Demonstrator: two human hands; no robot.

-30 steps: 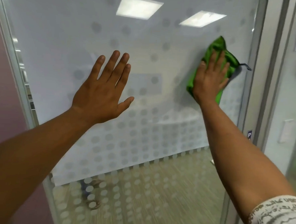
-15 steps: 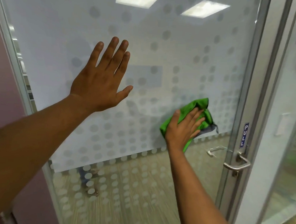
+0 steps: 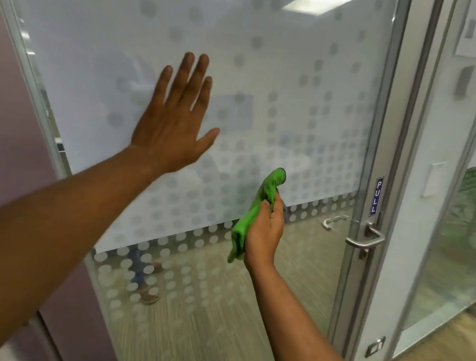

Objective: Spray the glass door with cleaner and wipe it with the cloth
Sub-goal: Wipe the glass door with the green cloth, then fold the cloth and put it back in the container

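The glass door [image 3: 278,72] fills the view, frosted above with a dotted pattern and clear below. My left hand [image 3: 176,119] rests flat on the frosted glass, fingers spread and pointing up. My right hand [image 3: 264,228] is lower and to the right, closed around a bunched green cloth [image 3: 253,217] that hangs from the fist, near the edge of the frosted band. The cloth looks lifted off the glass. No spray bottle is in view.
A metal lever handle [image 3: 366,239] and a blue PULL sign [image 3: 377,196] sit on the door's right stile. Right of the frame is another glass panel [image 3: 455,219]. A mauve wall [image 3: 8,113] borders the left. Feet show through the clear lower glass.
My right hand has swept the cloth down from the upper right of the door to the lower middle, then turned and bunched it in the fist. My left hand stayed flat on the glass.
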